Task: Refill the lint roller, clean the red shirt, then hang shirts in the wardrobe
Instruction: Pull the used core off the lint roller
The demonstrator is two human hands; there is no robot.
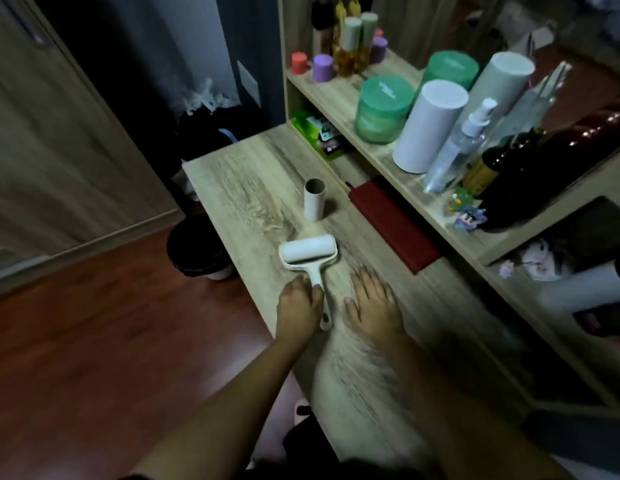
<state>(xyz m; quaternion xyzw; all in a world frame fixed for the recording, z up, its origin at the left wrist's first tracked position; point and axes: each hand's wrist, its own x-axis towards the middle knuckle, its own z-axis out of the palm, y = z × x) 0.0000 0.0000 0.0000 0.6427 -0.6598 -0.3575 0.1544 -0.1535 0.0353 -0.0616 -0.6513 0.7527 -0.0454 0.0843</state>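
L hand [298,304] flat, thumb touching lint roller [309,252] handle; R hand [372,308] spread flat on desk [246,181]; cardboard core [314,205] upright.

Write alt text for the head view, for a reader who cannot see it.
A lint roller lies on a wooden table, with the left hand touching its handle and the right hand flat beside it. A cardboard tube stands upright beyond it, near a red case.
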